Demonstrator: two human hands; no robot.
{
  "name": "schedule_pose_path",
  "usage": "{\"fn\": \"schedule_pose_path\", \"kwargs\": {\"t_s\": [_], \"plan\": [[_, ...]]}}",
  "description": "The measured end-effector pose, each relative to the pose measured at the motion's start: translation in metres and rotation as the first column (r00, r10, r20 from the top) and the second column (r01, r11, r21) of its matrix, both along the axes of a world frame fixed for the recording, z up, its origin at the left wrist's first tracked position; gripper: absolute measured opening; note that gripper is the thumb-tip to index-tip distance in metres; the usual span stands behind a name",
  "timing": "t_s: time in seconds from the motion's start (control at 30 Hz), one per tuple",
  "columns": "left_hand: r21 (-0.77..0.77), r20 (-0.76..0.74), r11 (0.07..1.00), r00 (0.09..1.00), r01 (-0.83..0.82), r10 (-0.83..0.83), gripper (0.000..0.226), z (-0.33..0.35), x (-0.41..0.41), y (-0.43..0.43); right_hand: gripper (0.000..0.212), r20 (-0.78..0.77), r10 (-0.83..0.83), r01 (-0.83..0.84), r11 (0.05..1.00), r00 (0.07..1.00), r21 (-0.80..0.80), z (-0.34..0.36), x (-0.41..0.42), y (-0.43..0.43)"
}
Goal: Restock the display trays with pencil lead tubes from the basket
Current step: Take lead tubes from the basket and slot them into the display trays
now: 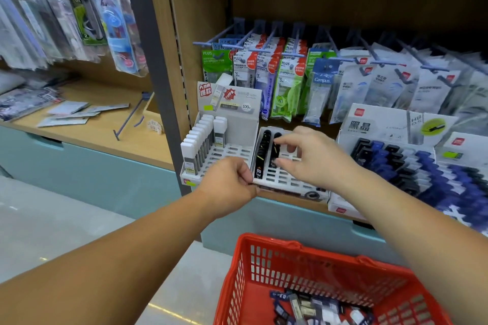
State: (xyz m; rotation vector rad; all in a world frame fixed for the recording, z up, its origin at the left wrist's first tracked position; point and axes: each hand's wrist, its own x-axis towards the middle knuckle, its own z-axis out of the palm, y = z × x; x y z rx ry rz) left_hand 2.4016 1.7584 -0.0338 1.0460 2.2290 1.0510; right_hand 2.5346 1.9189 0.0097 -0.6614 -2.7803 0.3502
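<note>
Head view, looking down past both forearms. Pinching the front lip of the middle tray (287, 181) at its 7 o'clock corner with the left hand (229, 179), curled tight, probably to steady the light plastic against sliding. Reaching over the same tray with the right hand (314, 158), thumb and forefinger bracketing a black tube (274, 154) in the second column; cannot tell whether gripping it or merely nudging it upright. Judged as seating a tube into its slot.

Slotted white grid, made to keep slim tubes standing in rows; mostly unfilled toward 3 o'clock. At 9 o'clock of it, a matching left tray (232, 152) with glossy white-capped tubes (202, 137) lined along one side. At 6 o'clock, low and near, a red lattice basket (253, 258) of rigid plastic, holding loose lead tubes (309, 306) heaped flat on its floor, apparently kept under the hands for short reaches. At 3 o'clock, stepped rows of blue and black tubes (422, 166) in a card display (380, 124).
</note>
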Motion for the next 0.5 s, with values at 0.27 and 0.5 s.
{"fn": "schedule_pose_path", "kwargs": {"t_s": [0.27, 0.5], "plan": [[-0.166, -0.075, 0.942, 0.948, 0.293, -0.308, 0.031, -0.021, 0.072, -0.024, 0.029, 0.326, 0.017, 0.019, 0.994, 0.945, -0.107, -0.027, 0.115, -0.072], [-0.421, -0.021, 0.788, 0.863, 0.45, -0.504, 0.041, -0.124, 0.148, -0.024, 0.069, 0.676, 0.004, 0.301, 0.894, 0.737, -0.332, -0.166, 0.212, -0.073]]}}
